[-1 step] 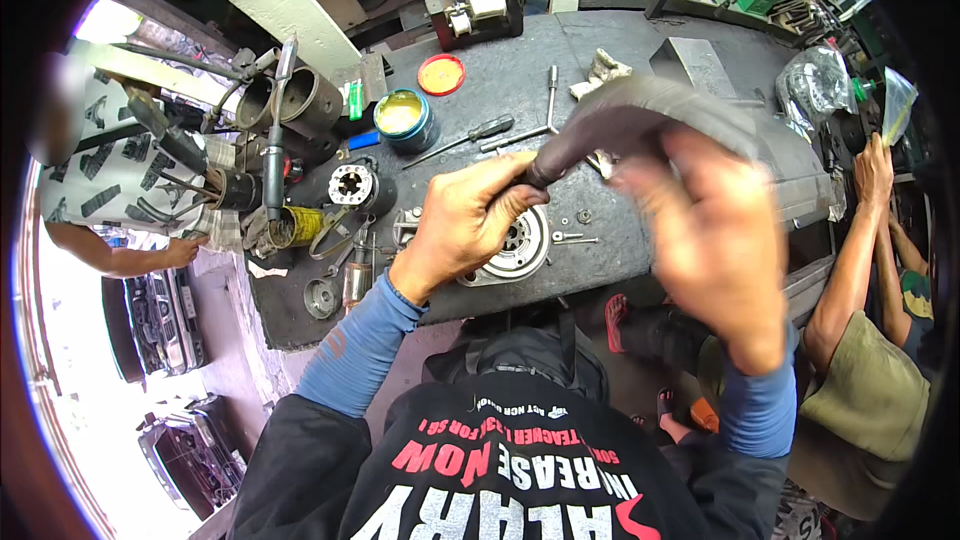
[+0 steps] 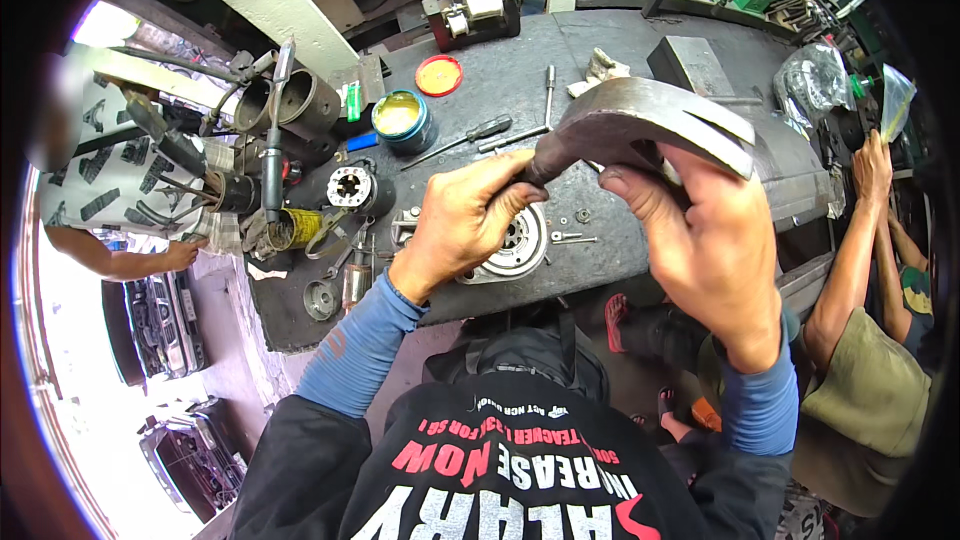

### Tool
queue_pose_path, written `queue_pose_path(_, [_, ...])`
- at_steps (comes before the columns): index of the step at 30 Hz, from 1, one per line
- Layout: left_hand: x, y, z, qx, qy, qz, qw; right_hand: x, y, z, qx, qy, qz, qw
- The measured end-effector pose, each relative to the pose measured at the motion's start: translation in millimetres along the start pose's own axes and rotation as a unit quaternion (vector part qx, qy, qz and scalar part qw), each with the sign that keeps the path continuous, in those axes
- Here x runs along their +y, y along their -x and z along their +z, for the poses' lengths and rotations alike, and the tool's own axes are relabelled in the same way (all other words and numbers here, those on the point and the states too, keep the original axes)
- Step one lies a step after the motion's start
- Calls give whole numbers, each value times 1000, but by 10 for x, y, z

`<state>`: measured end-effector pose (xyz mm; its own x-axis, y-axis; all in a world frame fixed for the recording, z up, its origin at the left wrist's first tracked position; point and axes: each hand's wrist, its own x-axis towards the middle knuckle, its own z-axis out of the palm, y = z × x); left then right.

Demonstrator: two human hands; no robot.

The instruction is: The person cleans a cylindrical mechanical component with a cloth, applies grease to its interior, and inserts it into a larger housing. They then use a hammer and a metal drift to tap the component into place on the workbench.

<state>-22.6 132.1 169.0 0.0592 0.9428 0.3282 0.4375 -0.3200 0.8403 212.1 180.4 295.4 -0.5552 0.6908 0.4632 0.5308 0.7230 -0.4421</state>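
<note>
My right hand (image 2: 712, 245) is closed around the handle of a claw hammer (image 2: 650, 115), close below its steel head. The claw points right, and the striking end reaches the thumb and forefinger of my left hand (image 2: 455, 225). That left hand is closed in a pinch; whatever it holds is hidden by the fingers and the hammer. Directly beneath lies a round metal housing (image 2: 530, 250) with a toothed centre, partly covered by my left hand. A small nut (image 2: 582, 215) and a bolt (image 2: 570, 237) rest to its right.
On the dark workbench (image 2: 590, 50) are a screwdriver (image 2: 460, 140), a T-shaped wrench (image 2: 550, 95), an open tub of yellow grease (image 2: 402, 118) and its red lid (image 2: 439, 76). Metal cylinders (image 2: 305, 100) stand left. Other people's arms (image 2: 862, 210) show at both sides.
The hammer and my right hand, smeared by motion just before, now show sharply, with the claw plainly visible. My left hand stays in place.
</note>
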Motion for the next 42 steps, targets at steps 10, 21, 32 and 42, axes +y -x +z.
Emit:
queue_pose_path(10, [0,-79,-22,15,-6,20,1000,53,-70,92,19,-4,-1,1000])
queue_pose_path(21, [259,159,-22,-87,28,62,994,113,334,-268,76,-177,220,956])
queue_pose_path(32, [154,282,76,-74,7,86,994,-161,411,-372,148,-119,167,968])
queue_pose_path(42, [185,329,106,-51,-8,91,994,-235,377,-356,104,-93,127,982])
